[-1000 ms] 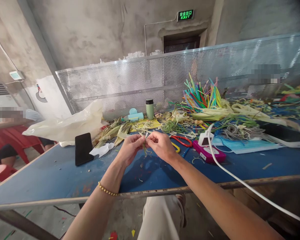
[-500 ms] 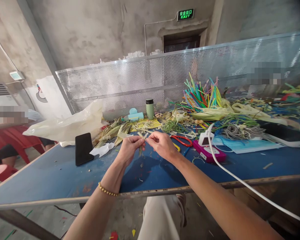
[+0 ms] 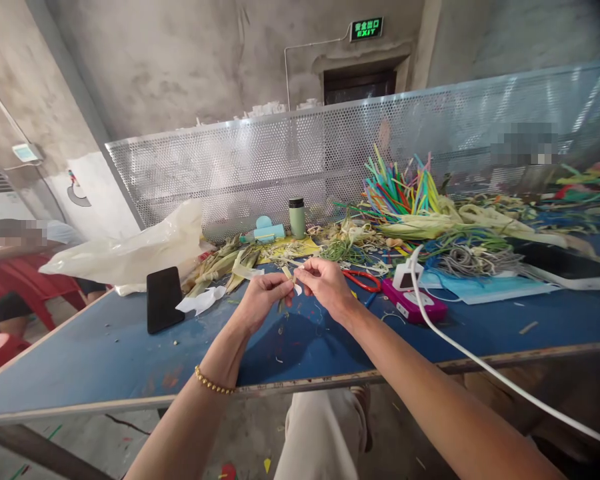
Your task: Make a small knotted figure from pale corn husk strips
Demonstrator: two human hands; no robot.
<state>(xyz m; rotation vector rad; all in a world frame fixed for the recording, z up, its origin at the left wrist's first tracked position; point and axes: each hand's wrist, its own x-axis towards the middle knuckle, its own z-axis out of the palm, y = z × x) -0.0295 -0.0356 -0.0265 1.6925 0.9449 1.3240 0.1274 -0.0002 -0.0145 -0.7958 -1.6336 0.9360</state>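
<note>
Over the blue table [image 3: 130,360], my left hand [image 3: 266,297] and my right hand [image 3: 323,283] meet, fingertips almost touching. Between my left thumb and fingers is a small pale corn husk piece [image 3: 288,272], its greenish ends hanging below. My right thumb and forefinger pinch at the same piece from the other side; a thin light strip shows by those fingertips. Fingers cover most of the piece. A red-handled tool [image 3: 363,280], perhaps scissors, lies just beyond my right wrist. Dried corn husks [image 3: 220,267] lie beyond my left hand.
A black phone [image 3: 164,300] and white paper [image 3: 201,301] lie left. Behind stand a green bottle [image 3: 297,219] and colourful pipe cleaners [image 3: 400,187]. To the right are a magenta box [image 3: 415,303], a white cable [image 3: 473,357] and a blue mask [image 3: 490,290]. Another person sits far left.
The view has shifted slightly. My right fingers have turned a little at the husk piece, and a white bit now shows under the fingertips. Both hands keep their pinch.
</note>
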